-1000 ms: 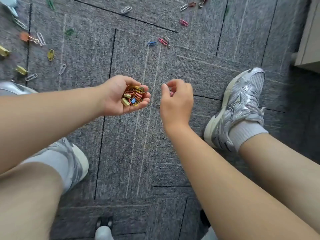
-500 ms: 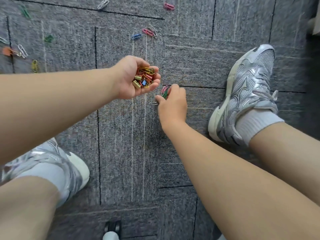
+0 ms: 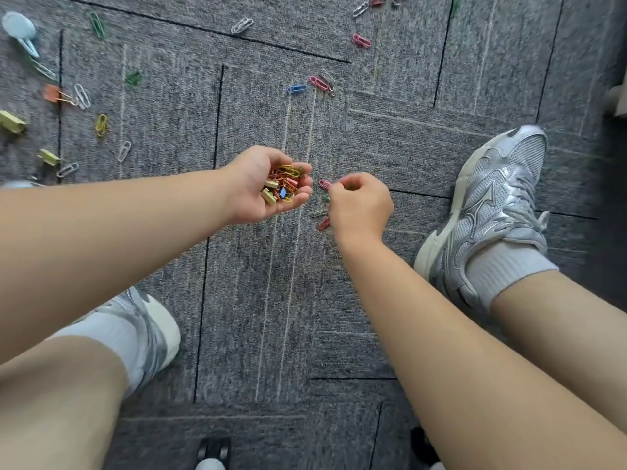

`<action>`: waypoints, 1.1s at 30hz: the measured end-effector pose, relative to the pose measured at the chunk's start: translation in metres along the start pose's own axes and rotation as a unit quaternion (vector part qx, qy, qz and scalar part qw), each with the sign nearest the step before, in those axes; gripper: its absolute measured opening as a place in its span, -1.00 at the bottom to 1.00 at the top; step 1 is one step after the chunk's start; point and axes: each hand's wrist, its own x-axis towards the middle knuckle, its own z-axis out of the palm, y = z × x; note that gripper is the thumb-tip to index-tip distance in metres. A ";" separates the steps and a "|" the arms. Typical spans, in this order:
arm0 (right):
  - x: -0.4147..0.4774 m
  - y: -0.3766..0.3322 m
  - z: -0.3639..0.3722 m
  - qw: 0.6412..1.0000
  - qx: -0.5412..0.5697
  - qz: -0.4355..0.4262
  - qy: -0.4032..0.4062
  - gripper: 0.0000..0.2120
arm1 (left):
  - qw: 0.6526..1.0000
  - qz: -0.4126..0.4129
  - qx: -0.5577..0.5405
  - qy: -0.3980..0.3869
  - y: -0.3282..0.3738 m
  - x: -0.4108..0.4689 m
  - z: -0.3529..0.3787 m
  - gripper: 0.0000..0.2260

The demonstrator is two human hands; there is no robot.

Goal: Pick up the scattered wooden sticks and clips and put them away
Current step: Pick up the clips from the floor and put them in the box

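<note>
My left hand [image 3: 261, 184] is cupped palm-up above the grey carpet and holds a heap of coloured clips [image 3: 283, 186]. Just to its right my right hand [image 3: 361, 206] has its fingers curled and pinches a pink paper clip [image 3: 324, 184] at the fingertips. Below that hand a red clip [image 3: 324, 224] and a thin silver clip [image 3: 319, 213] lie on the carpet. Farther off lie a blue clip [image 3: 297, 88] and a pink clip [image 3: 319, 82]. Several more clips are scattered at the far left, among them a yellow one [image 3: 101, 124].
My right shoe [image 3: 488, 212] stands close to the right hand; my left shoe [image 3: 149, 334] is at lower left. A pale blue peg [image 3: 20, 30] and an orange binder clip [image 3: 51, 93] lie at top left. Something pale stands at the right edge [image 3: 619, 100].
My right hand went down to the carpet beside the left hand and has come up a little with a pink clip in its fingertips. The left hand stayed cupped with its heap.
</note>
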 end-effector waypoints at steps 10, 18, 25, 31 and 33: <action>-0.017 -0.017 -0.003 0.966 0.054 -0.254 0.005 -0.82 | 0.997 -0.006 -0.043 -0.062 0.015 -0.009 -0.015 -0.77; 0.014 0.047 -0.005 0.820 -0.379 -0.382 -0.196 -0.45 | 0.996 -0.005 -0.081 -0.049 0.022 -0.006 -0.034 -0.74; 0.019 0.080 -0.013 0.781 -0.355 -0.491 -0.152 -0.54 | 0.997 0.001 -0.067 -0.037 0.020 -0.006 -0.032 -0.75; 0.025 0.073 -0.009 0.831 -0.287 -0.460 -0.124 -0.84 | 0.998 0.003 -0.053 -0.024 0.016 -0.005 -0.033 -0.75; 0.025 0.070 -0.008 0.846 -0.291 -0.425 -0.140 -0.89 | 0.999 0.002 -0.048 -0.021 0.016 -0.005 -0.034 -0.75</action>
